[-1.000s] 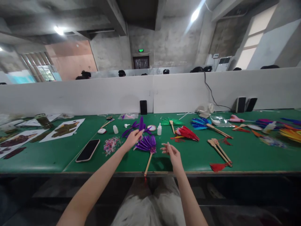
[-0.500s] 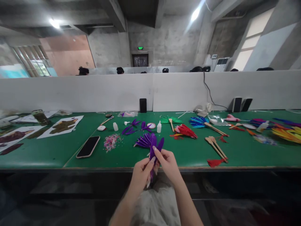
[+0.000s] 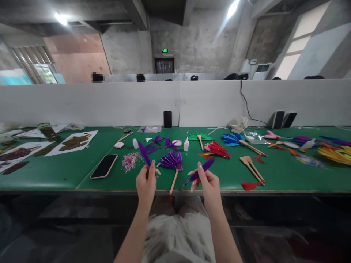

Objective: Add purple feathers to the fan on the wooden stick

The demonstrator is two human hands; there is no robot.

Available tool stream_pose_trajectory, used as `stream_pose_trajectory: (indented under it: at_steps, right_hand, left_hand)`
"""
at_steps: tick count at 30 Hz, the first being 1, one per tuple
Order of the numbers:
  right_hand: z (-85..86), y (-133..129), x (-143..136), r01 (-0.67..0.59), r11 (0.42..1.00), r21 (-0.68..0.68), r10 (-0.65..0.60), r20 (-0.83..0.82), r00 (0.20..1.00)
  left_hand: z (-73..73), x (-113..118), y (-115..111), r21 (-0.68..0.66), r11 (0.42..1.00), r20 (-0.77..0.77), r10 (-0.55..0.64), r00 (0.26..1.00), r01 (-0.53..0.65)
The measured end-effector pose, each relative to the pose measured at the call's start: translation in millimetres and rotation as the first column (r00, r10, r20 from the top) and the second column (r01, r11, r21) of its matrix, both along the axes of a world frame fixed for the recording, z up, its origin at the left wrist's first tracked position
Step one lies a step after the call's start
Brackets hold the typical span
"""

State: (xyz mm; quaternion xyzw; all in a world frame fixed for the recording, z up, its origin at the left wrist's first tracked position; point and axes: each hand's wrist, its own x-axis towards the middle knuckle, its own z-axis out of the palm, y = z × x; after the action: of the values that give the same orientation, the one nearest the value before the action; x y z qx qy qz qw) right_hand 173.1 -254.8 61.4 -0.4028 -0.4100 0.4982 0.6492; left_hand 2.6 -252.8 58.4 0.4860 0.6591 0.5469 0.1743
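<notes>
Between thumb and fingers, my left hand pinches a purple feather that points up and to the left. My right hand grips a second purple feather, tilted up to the right, its thin lower end hanging toward the table edge. On the green table between the two hands lies a purple feather fan with a wooden handle and a red tassel over the edge. Loose purple feathers lie behind the fan. A white squeeze bottle stands near them.
Left of my hands are a heap of pink and white sequins and a phone. Red, green and blue feather fans lie to the right, with bare wooden handles. A white partition borders the table's back.
My hands have moved apart, each with a purple feather; before, they were together holding the feathers over the fan's handle. The fan's handle now shows. The view has tilted slightly downward.
</notes>
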Motion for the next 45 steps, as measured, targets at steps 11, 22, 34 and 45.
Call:
stream_pose_trajectory:
  at_steps: [11, 22, 34, 45]
  right_hand:
    - [-13.8, 7, 3, -0.035, 0.999, 0.005, 0.034, 0.074, 0.997]
    - [-0.7, -11, -9, -0.078, 0.994, 0.076, 0.069, 0.116, 0.991]
    - [20.4, -42, 9, -0.153, 0.925, 0.349, -0.059, 0.528, 0.847]
    - [31.4, -53, 14, -0.181, 0.826, 0.534, -0.247, 0.631, 0.736]
  left_hand:
    - [30.8, -34, 103, -0.203, 0.967, -0.228, -0.199, 0.953, 0.154]
    - [4.6, 25, -15, -0.090, 0.885, 0.121, -0.446, 0.887, 0.457]
    - [19.6, 35, -42, 0.026, 0.924, 0.121, -0.381, 0.917, 0.381]
    - [9.1, 42, -48, 0.108, 0.908, 0.149, -0.418, 0.896, 0.405]
